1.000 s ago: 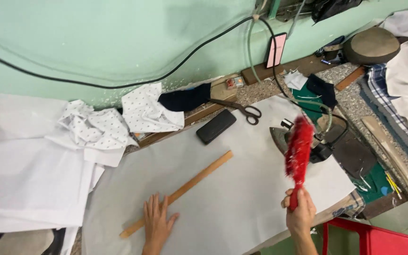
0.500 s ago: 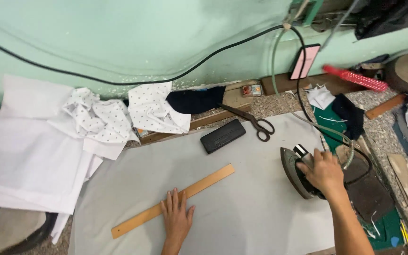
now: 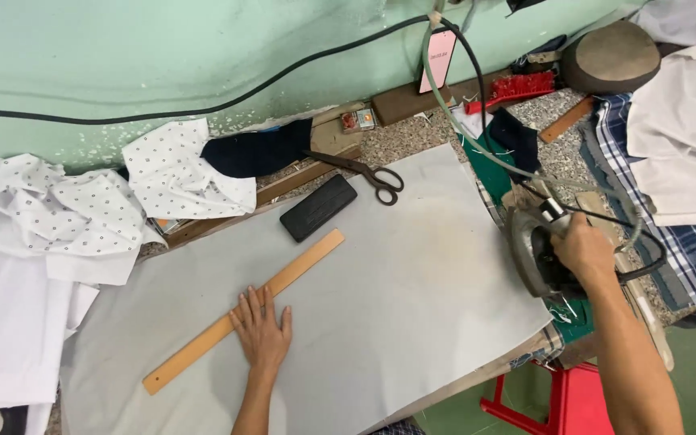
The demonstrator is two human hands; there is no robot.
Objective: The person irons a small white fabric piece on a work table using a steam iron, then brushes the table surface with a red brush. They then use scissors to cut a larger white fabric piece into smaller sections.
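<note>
Your right hand [image 3: 582,251] is clamped on the handle of the iron [image 3: 535,251], tipped on its side at the grey desk's [image 3: 412,274] right edge. Your left hand [image 3: 263,327] lies flat, fingers spread, touching the wooden ruler [image 3: 245,310].

Bright even indoor light, soft faint shadows, sharp centre, wide-angle bending at edges, no glare

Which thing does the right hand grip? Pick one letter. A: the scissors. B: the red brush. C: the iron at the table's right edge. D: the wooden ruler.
C: the right hand is closed over the handle of the iron, while the red brush and the scissors lie untouched and the left hand rests flat by the wooden ruler.
</note>
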